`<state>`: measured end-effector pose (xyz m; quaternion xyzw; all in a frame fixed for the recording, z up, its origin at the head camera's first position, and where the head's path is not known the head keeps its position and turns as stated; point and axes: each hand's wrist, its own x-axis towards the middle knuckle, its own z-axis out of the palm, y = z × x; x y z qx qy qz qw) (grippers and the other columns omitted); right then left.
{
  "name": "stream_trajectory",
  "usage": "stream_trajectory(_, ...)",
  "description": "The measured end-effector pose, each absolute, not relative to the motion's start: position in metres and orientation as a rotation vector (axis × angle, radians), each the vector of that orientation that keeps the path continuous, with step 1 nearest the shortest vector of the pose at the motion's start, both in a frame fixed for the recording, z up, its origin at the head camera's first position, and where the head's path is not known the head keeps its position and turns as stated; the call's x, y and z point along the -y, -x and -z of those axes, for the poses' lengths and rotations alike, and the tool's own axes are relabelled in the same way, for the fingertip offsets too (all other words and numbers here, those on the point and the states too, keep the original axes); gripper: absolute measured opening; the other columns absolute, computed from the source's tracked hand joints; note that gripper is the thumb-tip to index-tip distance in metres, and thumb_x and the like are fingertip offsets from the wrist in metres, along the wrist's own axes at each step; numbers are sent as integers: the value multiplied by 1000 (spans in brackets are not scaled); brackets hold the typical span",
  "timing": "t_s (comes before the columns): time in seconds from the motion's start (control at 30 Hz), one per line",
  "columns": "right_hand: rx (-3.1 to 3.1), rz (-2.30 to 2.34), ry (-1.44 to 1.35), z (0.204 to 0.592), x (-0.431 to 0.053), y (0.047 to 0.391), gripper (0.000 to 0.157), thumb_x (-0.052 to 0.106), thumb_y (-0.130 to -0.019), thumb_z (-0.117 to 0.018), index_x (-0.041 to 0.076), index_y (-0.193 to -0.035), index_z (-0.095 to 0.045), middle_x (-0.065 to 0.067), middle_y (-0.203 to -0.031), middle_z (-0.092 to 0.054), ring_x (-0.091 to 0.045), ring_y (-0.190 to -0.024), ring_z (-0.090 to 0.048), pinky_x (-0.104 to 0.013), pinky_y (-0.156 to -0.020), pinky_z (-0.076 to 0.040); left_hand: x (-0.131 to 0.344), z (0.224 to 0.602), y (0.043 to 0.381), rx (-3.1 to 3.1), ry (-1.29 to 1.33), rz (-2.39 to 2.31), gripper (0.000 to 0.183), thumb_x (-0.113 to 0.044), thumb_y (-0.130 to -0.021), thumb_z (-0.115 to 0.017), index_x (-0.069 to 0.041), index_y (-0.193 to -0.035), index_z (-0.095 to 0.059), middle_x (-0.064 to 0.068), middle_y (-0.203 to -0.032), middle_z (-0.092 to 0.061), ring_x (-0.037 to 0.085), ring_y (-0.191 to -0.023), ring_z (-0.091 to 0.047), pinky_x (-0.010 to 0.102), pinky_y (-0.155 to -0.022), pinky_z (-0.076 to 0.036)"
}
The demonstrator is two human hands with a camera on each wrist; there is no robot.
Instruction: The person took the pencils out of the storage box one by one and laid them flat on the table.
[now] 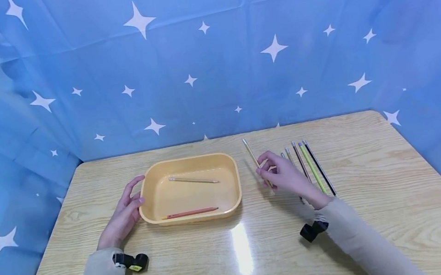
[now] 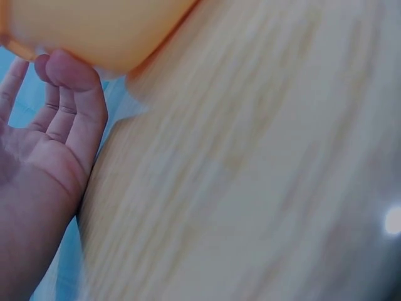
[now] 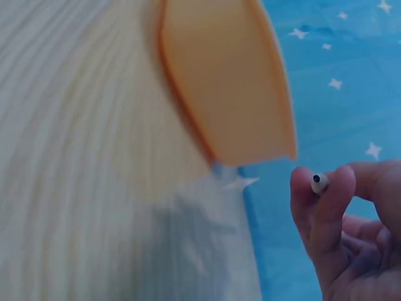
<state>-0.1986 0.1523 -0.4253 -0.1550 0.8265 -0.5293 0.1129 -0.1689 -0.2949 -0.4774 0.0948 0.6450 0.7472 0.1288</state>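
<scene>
My right hand (image 1: 279, 174) pinches a gold pencil (image 1: 250, 153) between thumb and fingers, just right of a light orange tray (image 1: 185, 161). The right wrist view shows the pencil's dark point (image 3: 319, 182) end-on at the fingertips. Inside the tray lie another gold pencil (image 1: 194, 180) and, along the near wall, a red pencil (image 1: 193, 212). My left hand (image 1: 123, 214) rests against the tray's left side, fingers near the rim; in the left wrist view its fingertips (image 2: 74, 70) touch the outer wall.
Several more pencils lie side by side right of my right hand, among them a yellow-green one (image 1: 312, 168), a black one (image 1: 319, 167) and a dark red one (image 1: 300, 159), partly hidden by hand and wrist. A blue star-patterned cloth (image 1: 215, 96) hangs behind the wooden table (image 1: 195, 266).
</scene>
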Motion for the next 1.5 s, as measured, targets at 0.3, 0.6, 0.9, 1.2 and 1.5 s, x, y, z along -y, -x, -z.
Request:
stream_trajectory(0.3,-2560,1416,415,443,-180,192,23,10,-96,-57,-4,-114,-54,-12,-86,-58,-20,-56,-55,-34,-45,-50,294,477,169,-1878,-279,-2177,56,-2,-101,-41,-19,-151,-23,13,-128,-52,20,-109,-60,31,-81,-55)
stream_trajectory(0.6,-2612,1387,404,447,-205,189,25,7,-96,-58,-8,-116,-53,-14,-88,-60,-21,-65,-59,-33,-49,-53,294,477,169,-1847,-298,-2205,57,-1,-101,-40,-15,-152,-20,15,-128,-51,20,-109,-59,31,-80,-55)
stream_trajectory(0.9,-2744,1235,350,444,-248,188,29,13,-97,-58,-7,-117,-53,-11,-87,-62,-20,-66,-58,-30,-54,-49,295,477,169,-1883,-266,-2180,56,-4,-101,-42,-19,-151,-23,13,-128,-52,19,-111,-59,30,-82,-54)
stream_trajectory(1.2,-2843,1095,316,448,-286,187,27,10,-96,-57,-9,-115,-55,-12,-86,-63,-20,-68,-59,-28,-56,-49,295,476,170,-1844,-314,-2203,56,-2,-101,-41,-21,-151,-25,14,-127,-52,20,-109,-60,30,-79,-55)
stream_trajectory(1.5,-2854,1083,239,446,-305,184,31,13,-98,-56,-10,-118,-53,-18,-92,-62,-20,-68,-59,-28,-52,-51,295,476,170,-1862,-297,-2194,55,-3,-101,-42,-22,-151,-26,16,-130,-49,20,-110,-59,30,-80,-55)
